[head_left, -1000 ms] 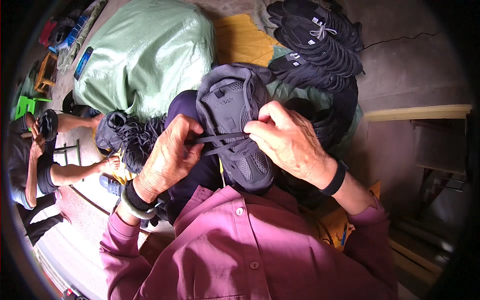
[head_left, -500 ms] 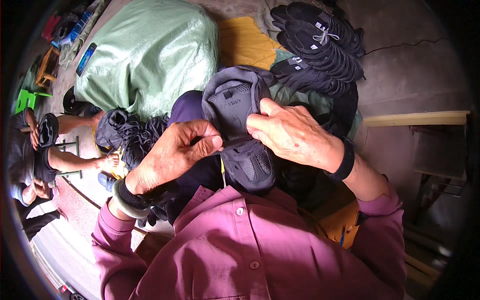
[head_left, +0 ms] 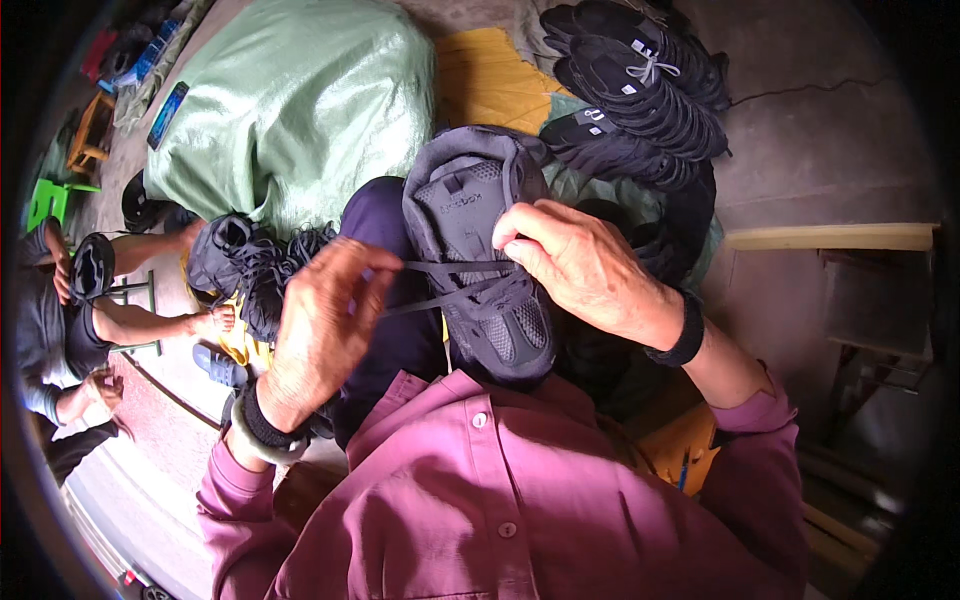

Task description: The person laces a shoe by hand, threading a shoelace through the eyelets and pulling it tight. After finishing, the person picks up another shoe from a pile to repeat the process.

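A dark grey and black sneaker (head_left: 490,205) rests in front of my lap, its toe towards me and its tongue facing up. My left hand (head_left: 335,325) is closed in a pinch on a black shoelace (head_left: 425,268), drawn out to the left of the sneaker in two strands. Over the sneaker's right side, my right hand (head_left: 585,260) is closed with thumb and forefinger pressed on the eyelet edge. Whether lace is also caught under those fingers is hidden.
Black sneakers (head_left: 240,270) lie to the left. A large green sack (head_left: 300,120) with a phone (head_left: 168,115) on it stands beyond. Stacked black shoe uppers (head_left: 640,100) sit at the far right. Another person (head_left: 75,330) sits at the left, holding a dark shoe piece.
My left hand has moved left and down from the sneaker, and the lace strands now stretch out between. My right hand has shifted slightly over the sneaker's right side.
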`<state>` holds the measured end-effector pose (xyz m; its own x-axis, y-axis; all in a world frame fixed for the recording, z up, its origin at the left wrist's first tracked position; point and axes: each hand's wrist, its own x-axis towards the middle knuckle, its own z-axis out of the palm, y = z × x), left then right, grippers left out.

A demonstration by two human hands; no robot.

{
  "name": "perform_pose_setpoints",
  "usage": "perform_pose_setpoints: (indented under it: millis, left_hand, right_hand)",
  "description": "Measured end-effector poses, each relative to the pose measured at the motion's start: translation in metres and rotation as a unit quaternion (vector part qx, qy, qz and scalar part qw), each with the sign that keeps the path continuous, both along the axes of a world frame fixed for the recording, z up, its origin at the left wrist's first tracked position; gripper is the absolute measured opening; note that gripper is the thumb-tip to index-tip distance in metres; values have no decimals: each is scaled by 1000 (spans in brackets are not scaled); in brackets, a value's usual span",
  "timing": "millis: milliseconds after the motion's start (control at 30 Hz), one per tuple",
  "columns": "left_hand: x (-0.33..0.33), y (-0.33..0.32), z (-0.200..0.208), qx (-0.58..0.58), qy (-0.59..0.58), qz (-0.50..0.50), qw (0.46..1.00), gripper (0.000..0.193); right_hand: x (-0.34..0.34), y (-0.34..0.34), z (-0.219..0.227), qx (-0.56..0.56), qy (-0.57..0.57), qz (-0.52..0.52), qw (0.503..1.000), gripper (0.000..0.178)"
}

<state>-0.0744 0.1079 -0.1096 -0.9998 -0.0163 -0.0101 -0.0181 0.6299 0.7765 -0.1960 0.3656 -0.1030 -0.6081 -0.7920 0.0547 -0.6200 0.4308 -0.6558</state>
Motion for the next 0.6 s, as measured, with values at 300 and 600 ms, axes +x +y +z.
perform_pose_setpoints:
  millis: [300,600]
  left_hand:
    - [-5,9,-16,101,-140,-61,983,16]
    - [15,-41,-18,125,-247,-40,960,12]
  right_hand:
    - [-1,-10,25,-18,-177,-48,983,10]
    - [2,-27,19,-81,-69,13,994,11]
